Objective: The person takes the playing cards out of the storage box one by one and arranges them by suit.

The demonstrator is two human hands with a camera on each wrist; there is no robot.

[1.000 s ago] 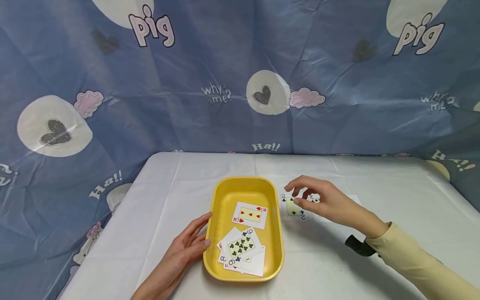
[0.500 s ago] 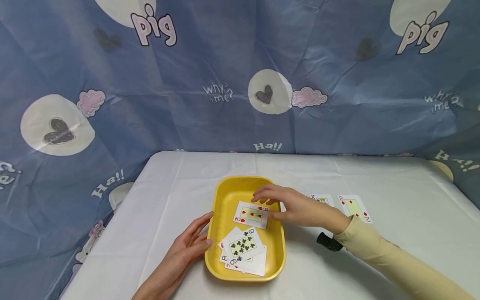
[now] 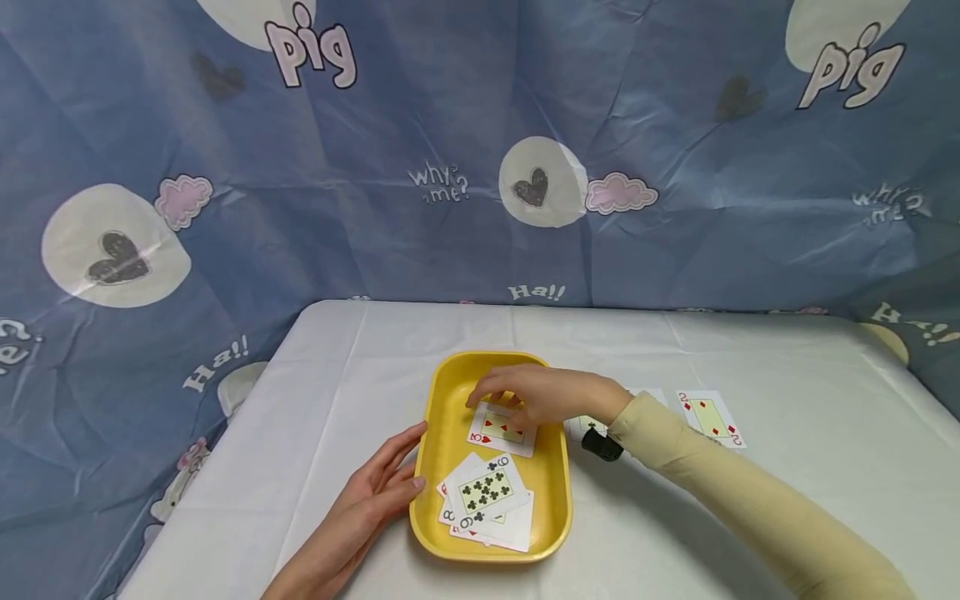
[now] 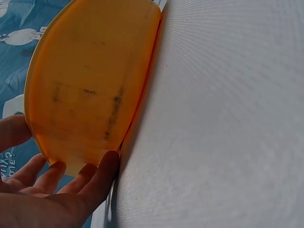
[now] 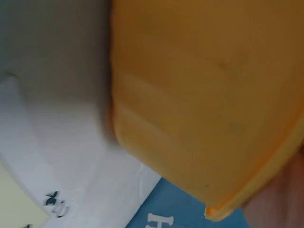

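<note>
In the head view a yellow tray (image 3: 558, 517) sits on the white table. My left hand (image 3: 382, 479) rests against its left side, thumb at the rim; in the left wrist view the fingers (image 4: 102, 178) touch the tray wall. My right hand (image 3: 543, 392) reaches over the right rim into the tray. Its fingers spread over the three of hearts (image 3: 495, 442), a playing card lying face up, and cover its upper right part. A nine of clubs (image 3: 483, 493) tops a loose pile of cards at the tray's near end. The right wrist view shows mostly the tray's outer wall (image 5: 199, 104).
Right of the tray, a card with club pips (image 3: 588, 427) and a king (image 3: 651, 395) lie partly hidden by the right arm. A two of diamonds (image 3: 711, 418) lies farther right. A patterned blue cloth (image 3: 450, 242) hangs behind the table.
My right hand has moved left, from above the two of clubs on the table to over the three of hearts inside the tray. The left hand and the tray stay put.
</note>
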